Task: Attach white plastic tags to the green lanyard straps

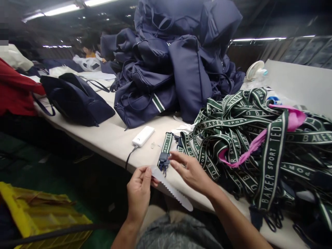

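Pale tabletop (111,133) behind a thin white strip (173,191), jagged-edged, round-tipped

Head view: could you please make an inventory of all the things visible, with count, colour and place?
Strip: one, white, in the left hand
Straps: many, green with white lettering, heaped at right
Ribbon: at least one, pink, among the straps
Bags: many, navy, piled at centre back; one more apart, at left
Device: one, white, on the table
Cable: one, dark, at the device's near end
Table: one, cream, across the middle
Fan: one, whitish, behind the straps
Panel: one, white, far right
Crate: one, yellow, lower left
Lights: several, white, overhead
Co-workers: two, in red and orange, left and back
Left hand: one, bare, lower centre
Right hand: one, bare, right of the strip
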Motion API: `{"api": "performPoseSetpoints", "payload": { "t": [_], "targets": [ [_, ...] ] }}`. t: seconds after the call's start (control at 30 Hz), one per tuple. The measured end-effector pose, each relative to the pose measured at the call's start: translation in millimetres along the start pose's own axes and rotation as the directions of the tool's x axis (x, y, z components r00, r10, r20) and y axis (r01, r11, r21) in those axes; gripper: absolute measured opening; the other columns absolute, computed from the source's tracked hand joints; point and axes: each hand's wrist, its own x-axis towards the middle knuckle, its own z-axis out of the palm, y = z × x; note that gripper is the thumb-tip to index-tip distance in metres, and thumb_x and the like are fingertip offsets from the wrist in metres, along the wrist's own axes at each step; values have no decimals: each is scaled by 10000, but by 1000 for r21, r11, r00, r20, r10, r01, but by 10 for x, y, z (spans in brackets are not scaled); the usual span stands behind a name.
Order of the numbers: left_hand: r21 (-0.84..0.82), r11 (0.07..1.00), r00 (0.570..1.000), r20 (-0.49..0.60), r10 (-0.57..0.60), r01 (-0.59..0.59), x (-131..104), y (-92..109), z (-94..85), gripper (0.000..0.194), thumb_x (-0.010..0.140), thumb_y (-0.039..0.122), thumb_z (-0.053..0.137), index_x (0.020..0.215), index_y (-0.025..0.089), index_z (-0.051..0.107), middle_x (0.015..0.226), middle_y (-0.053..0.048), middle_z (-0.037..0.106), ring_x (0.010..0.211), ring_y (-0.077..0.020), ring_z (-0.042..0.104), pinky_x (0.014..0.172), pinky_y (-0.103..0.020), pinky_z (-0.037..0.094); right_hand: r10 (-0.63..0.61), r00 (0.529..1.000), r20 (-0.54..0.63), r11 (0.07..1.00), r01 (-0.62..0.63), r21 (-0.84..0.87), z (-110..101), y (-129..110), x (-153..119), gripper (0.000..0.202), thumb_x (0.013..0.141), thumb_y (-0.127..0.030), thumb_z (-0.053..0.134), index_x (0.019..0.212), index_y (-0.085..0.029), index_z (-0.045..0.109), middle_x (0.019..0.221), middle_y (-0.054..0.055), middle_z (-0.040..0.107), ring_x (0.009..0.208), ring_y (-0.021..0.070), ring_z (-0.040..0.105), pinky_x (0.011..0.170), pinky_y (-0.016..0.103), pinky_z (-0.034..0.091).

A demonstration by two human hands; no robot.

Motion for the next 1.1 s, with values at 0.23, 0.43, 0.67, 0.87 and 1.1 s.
{"api": "performPoseSetpoints", "payload": {
  "t": [0.23,0.43,0.67,0.87,1.1],
  "targets": [
    [388,870,945,238,224,-304,285,-25,466,234,966,385,514,957,190,643,722,-12,672,653,-159,640,657,-256,531,447,891,76,703,-403,587,300,492,-403,549,767,-674,676,867,-135,652,456,-82,476,327,53,362,368,182,284],
    [750,581,948,229,221,-317,804,-284,857,419,825,274,712,1162,77,560,1177,-225,598,1173,-376,535,1011,-510,433,511,827,-234,769,-318,555,198,822,-521,577,784,-699,638,885,-132,631,452,-77,482,326,41,343,358,168,235],
    [842,504,980,190,58,-193,998,-404,910,362,812,122,608,1161,40,558,1123,-266,615,1117,-391,575,934,-480,461,476,850,-227,781,-291,552,207,918,-535,556,782,-702,635,851,-150,620,455,-63,513,312,57,357,357,191,257],
    [737,670,986,161,-47,-89,1279,-371,690,186,696,159,700,873,137,645,879,-146,703,972,-347,666,883,-418,498,463,854,-237,799,-286,529,203,938,-526,582,774,-715,629,866,-141,624,460,-54,528,314,64,371,358,192,268],
    [326,945,985,157,-73,18,1114,-113,312,403,765,346,671,1080,94,670,913,-112,754,792,-255,719,700,-341,587,523,826,-210,703,-278,655,228,842,-585,556,692,-654,750,860,-135,638,461,-76,473,342,37,271,351,182,163]
  ]
}}
